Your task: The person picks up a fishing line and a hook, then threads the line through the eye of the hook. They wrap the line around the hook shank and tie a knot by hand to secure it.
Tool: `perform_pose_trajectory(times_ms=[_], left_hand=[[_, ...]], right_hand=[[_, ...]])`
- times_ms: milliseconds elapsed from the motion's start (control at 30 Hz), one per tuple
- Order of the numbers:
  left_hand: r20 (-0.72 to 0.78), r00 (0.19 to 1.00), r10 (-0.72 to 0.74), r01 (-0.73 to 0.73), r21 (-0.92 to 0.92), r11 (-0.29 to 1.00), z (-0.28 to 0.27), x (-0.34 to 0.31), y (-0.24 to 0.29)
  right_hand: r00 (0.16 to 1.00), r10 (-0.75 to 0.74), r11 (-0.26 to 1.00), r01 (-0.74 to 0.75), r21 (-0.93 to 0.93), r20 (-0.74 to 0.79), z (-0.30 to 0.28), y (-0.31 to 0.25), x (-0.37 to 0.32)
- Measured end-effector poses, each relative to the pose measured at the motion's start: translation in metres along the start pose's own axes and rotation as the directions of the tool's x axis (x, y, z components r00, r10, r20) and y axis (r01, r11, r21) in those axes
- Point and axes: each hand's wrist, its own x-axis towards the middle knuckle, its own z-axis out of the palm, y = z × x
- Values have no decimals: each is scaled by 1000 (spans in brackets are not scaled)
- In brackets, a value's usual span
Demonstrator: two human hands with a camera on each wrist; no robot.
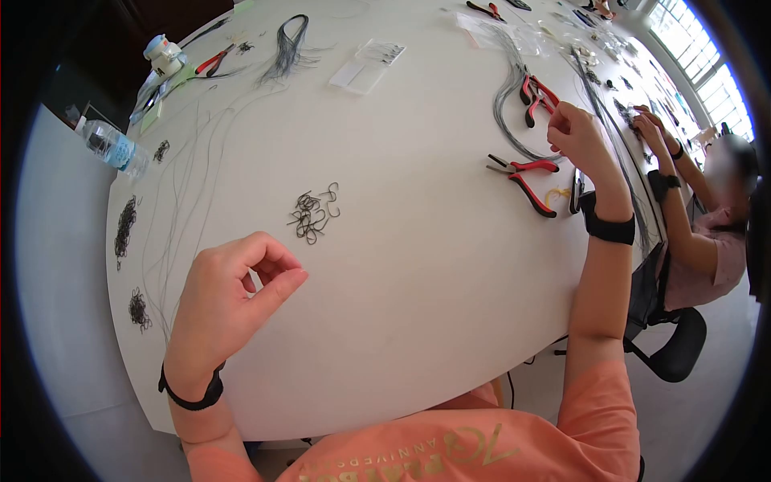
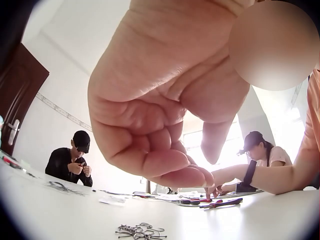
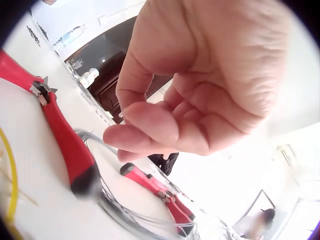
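My left hand [image 1: 237,297] is over the near left of the white table, fingers loosely curled, thumb tip close to the index fingertip; nothing shows between them. Just beyond it lies a small pile of dark fish hooks [image 1: 312,215], also low in the left wrist view. At the right, my right hand [image 1: 580,140] hovers near red-handled pliers [image 1: 540,95] and a bundle of thin grey line [image 1: 502,112]. Its fingers bend loosely with the thumb against them, and no held thing shows. Closer to me lie other pliers [image 1: 526,181] with their jaws spread.
More hook piles [image 1: 126,229] line the left edge, near long loose strands [image 1: 197,153] and a water bottle [image 1: 116,149]. Farther back are a line bundle [image 1: 287,52] and a clear plastic packet [image 1: 368,67]. A yellow band [image 1: 556,195] lies by the pliers. Another person [image 1: 699,233] works at the right.
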Motion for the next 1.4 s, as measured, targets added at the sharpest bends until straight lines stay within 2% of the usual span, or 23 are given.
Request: perform_pose_trajectory(times_ms=[133, 200, 333, 400, 533, 567, 600, 633, 700, 733, 767, 800, 833, 867, 900, 933, 967, 1000, 1067, 1133, 1200, 1233, 1400], left_hand=[[-33, 999, -20, 19, -3, 1000, -6, -1, -3], [-24, 998, -61, 61, -19, 998, -9, -2, -3], [-70, 997, 15, -16, -8, 1000, -10, -5, -5], [-72, 997, 23, -23, 3, 1000, -13, -7, -1], [-97, 994, 48, -46, 20, 999, -18, -14, 4], [-110, 992, 68, -66, 24, 998, -20, -16, 5], [-125, 988, 88, -85, 27, 996, -22, -18, 6], [-136, 987, 85, -82, 30, 996, -24, -20, 8], [-102, 989, 111, -112, -6, 994, -25, -23, 11], [-126, 986, 105, -106, 1, 994, -21, -23, 12], [-30, 997, 65, -69, -174, 982, -14, -22, 14], [75, 996, 40, -12, -343, 939, -7, -22, 17], [197, 980, 37, 51, -421, 905, -2, -23, 23], [317, 947, 47, 121, -490, 863, 3, -23, 28], [377, 921, 101, 113, -503, 857, 11, -23, 27], [398, 907, 136, 59, -440, 896, 18, -24, 27], [424, 890, 167, 6, -377, 926, 23, -24, 27], [423, 893, 154, 18, -375, 927, 24, -24, 26], [323, 919, 226, -120, -317, 941, 22, -23, 28], [260, 945, 200, -110, -322, 940, 23, -23, 23], [161, 976, 143, -87, -313, 946, 23, -20, 19], [164, 976, 144, -87, -315, 945, 21, -18, 20], [73, 988, 136, -107, -312, 944, 10, -14, 20]], right_hand=[[998, -51, 985, 56, -164, 31, 5, -5, -1], [996, -74, 932, 85, -353, 44, 9, -15, -7], [990, -94, 931, 124, -342, 103, 10, -14, -10], [980, -164, 907, 194, -373, 111, 10, -9, -8], [990, -110, 925, 133, -355, 83, 8, -12, -6], [973, -231, 911, 209, -355, -20, 5, -12, -5], [930, -348, 887, 284, -363, -123, 2, -14, -4], [926, -358, 885, 294, -360, -123, 1, -32, -9], [882, -331, 921, 223, -320, -336, -1, -78, -27], [865, -381, 917, 308, -252, -327, 1, -107, -43], [845, -429, 903, 392, -177, -318, 9, -131, -63], [749, -610, 787, 610, -92, -259, 20, -146, -79], [651, -745, 661, 750, -28, -145, 28, -163, -100], [510, -857, 510, 860, 28, -75, 41, -172, -116], [401, -915, 395, 913, 101, -44, 58, -174, -132], [283, -959, 284, 958, 40, 30, 64, -176, -147], [240, -970, 241, 970, 41, 41, 70, -178, -159], [230, -970, 236, 969, 75, 82, 72, -177, -167], [215, -968, 234, 959, 161, 129, 71, -175, -174], [159, -965, 209, 947, 245, 207, 69, -171, -172], [157, -965, 210, 943, 258, 211, 72, -170, -174], [148, -965, 206, 940, 271, 218, 72, -169, -173], [192, -947, 265, 921, 286, 258, 81, -170, -168]])
